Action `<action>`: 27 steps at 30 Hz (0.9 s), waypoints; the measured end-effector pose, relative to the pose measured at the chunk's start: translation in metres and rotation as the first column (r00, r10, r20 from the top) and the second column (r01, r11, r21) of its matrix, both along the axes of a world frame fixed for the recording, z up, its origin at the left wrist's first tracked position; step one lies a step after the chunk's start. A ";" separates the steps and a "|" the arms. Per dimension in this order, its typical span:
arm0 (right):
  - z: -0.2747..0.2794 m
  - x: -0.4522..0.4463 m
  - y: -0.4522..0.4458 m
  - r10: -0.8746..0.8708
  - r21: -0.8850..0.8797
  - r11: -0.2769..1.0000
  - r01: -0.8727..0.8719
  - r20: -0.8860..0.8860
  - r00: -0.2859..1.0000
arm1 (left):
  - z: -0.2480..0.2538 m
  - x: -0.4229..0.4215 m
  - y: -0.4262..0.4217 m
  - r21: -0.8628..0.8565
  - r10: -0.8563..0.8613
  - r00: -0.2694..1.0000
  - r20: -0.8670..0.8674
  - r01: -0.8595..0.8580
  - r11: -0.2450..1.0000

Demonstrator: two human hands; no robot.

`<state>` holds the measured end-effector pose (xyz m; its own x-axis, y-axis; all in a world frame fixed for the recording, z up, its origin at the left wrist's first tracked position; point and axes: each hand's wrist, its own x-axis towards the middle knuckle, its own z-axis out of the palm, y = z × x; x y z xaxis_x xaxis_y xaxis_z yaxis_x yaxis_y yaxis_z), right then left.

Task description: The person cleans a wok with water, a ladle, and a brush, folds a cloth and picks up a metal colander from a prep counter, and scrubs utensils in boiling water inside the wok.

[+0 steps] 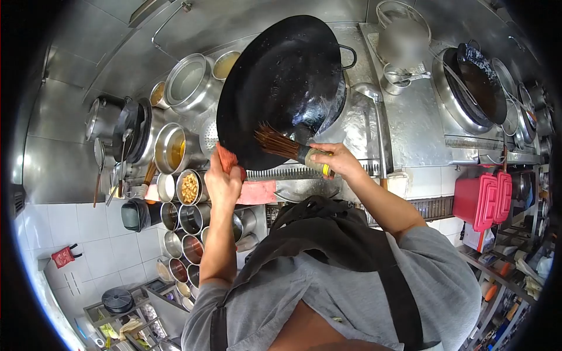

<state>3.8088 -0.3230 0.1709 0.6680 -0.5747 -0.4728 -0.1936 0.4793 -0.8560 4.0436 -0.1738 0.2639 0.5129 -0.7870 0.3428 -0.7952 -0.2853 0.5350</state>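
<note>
A large black wok (281, 76) is tilted up over the steel stove, its inside wet and shiny. My left hand (223, 186) is closed around a red cloth (229, 162) at the wok's near left rim. In my right hand (336, 159) is a bamboo wok brush (280, 143), gripped by its bound handle. The brush's bristles point left and lie over the lower part of the wok; whether they touch its surface I cannot tell. A loop handle (349, 57) sticks out from the wok's far right side.
A steel ladle (374, 99) lies on the counter right of the wok. Steel pots (186, 82) and a bowl of peanuts (189, 186) stand left. Another wok (483, 88) sits on the right burner. Pink lidded bins (475, 199) are at the right. A pink cloth (257, 192) hangs at the stove's front.
</note>
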 end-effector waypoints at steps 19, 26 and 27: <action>0.124 -0.008 -0.164 -0.636 -0.457 0.366 0.811 0.513 0.576 | -0.124 0.059 -0.058 0.011 0.083 0.259 -0.962 -0.269 0.963; 0.051 0.108 -0.194 -0.608 -0.882 0.057 0.468 0.341 0.717 | -0.191 0.031 -0.102 0.012 0.014 0.019 -1.000 -0.127 0.992; 0.004 0.120 -0.207 -0.669 -0.926 0.214 0.312 0.094 0.737 | -0.199 0.033 -0.103 0.018 0.020 0.012 -1.000 -0.133 0.991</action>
